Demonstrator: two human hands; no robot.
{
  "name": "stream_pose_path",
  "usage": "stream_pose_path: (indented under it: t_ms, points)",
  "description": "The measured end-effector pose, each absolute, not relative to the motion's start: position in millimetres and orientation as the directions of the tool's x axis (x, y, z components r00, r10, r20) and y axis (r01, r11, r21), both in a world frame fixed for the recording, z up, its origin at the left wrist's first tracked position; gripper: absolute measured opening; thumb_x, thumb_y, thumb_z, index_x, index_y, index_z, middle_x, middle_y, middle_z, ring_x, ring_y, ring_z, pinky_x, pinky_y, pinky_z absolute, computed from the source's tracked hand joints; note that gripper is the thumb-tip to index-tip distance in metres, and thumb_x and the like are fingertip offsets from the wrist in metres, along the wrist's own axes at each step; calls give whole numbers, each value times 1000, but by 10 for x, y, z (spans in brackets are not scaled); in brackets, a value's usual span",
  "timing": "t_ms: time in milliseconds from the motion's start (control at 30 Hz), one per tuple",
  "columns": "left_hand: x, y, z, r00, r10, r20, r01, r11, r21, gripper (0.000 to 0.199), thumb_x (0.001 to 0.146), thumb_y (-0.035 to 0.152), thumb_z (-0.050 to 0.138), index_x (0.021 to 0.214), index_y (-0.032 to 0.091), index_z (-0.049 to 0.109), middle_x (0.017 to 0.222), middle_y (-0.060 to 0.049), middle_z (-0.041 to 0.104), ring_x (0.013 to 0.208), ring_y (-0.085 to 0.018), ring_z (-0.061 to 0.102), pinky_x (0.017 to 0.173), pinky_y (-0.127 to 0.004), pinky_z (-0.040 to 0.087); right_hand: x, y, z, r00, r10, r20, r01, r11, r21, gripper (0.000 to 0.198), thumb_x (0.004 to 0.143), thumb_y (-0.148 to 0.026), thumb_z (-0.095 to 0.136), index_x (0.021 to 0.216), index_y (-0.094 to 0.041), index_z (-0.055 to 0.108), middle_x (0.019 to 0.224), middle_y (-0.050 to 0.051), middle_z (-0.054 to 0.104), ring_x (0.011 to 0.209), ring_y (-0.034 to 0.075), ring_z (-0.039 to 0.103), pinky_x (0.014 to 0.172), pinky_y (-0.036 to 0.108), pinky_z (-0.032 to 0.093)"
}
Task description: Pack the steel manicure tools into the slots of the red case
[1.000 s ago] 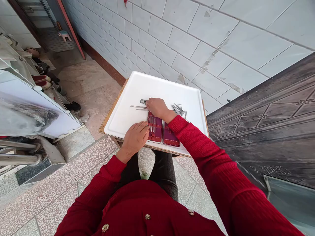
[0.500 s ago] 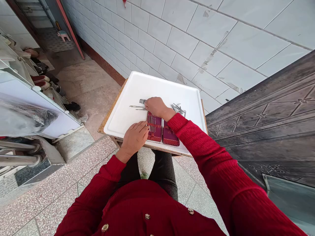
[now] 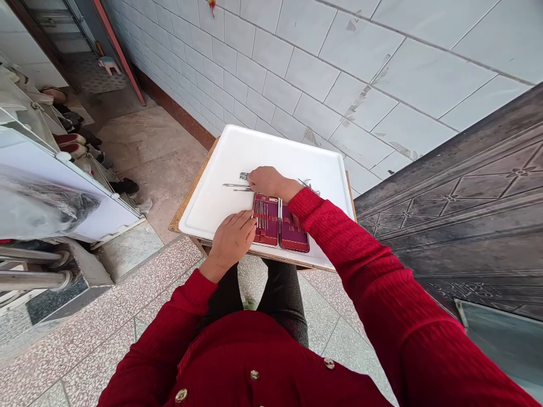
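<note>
An open manicure case (image 3: 293, 246) with a dark red lining lies near the front edge of a white tray (image 3: 199, 217). Several slim metal tools (image 3: 262, 213) sit under its red loops in the left half. My left hand (image 3: 232, 236) lies with fingers stretched out, fingertips against the case's left edge. Beyond the case, my right hand (image 3: 268, 180) is low over the tray with fingers curled; whatever they hold is hidden. Beside it lie thin metal tools (image 3: 235, 186) and a small dark patterned piece (image 3: 244, 176). More loose metal tools (image 3: 311, 185) lie partly behind my right sleeve.
The tray stands on a small wooden table (image 3: 180, 217) against a white tiled wall (image 3: 271, 62). To the right is a dark patterned panel (image 3: 458, 209). On the left stands a rack with shoes (image 3: 72, 144). Speckled tile flooring (image 3: 161, 288) runs below.
My right hand has shifted slightly, and its forearm is lower, covering more of the loose tools on the right. More of the case's upper edge shows. My left hand stays in place.
</note>
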State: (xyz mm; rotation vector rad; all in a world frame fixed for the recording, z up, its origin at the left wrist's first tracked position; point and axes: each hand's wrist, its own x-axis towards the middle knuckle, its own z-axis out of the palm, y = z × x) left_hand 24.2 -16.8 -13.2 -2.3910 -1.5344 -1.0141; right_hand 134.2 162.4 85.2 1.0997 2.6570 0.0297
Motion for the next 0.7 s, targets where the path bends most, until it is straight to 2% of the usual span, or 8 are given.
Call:
stream_pose_path:
  t_ms: [167,367,500,600,700]
  points:
    - [243,-159,-144,264,746,612,846,-484,224,27,105,16,51,120,15,74,134,-15,76,125,-28,72,106,-47,60,1394,1636,866,-686,689,-234,699,713,53,22,92,-8,60,97,-16,80,107,14,81,94,26,71,75,33,45]
    - [236,-162,-144,263,731,629,849,-485,209,26,105,17,52,120,15,74,133,-14,76,123,-27,73,106,-46,60,1389,1658,876,-682,677,-276,685,724,84,19,93,-9,59,96,-15,77,104,13,80,90,25,71,69,30,40]
    - [238,-162,-146,266,727,633,852,-484,198,26,105,16,52,119,15,74,132,-14,77,123,-27,73,105,-46,60,1427,1678,804,-693,677,-249,684,726,69,17,94,-11,60,97,-16,76,101,12,79,89,25,70,69,31,39]
    - [241,-161,-147,267,736,622,852,-481,205,27,105,16,51,120,15,74,133,-15,76,125,-28,72,106,-47,60,1506,1715,735,-711,683,-168,693,721,-2,17,94,-11,58,97,-16,74,103,11,78,88,23,68,69,31,38]
    - [236,-162,-146,269,741,615,851,-482,209,28,104,15,51,121,16,73,134,-14,76,125,-28,72,107,-47,60,1616,1760,680,-697,716,-44,712,683,-162,14,93,-10,58,91,-15,71,100,11,77,84,21,65,71,30,39]
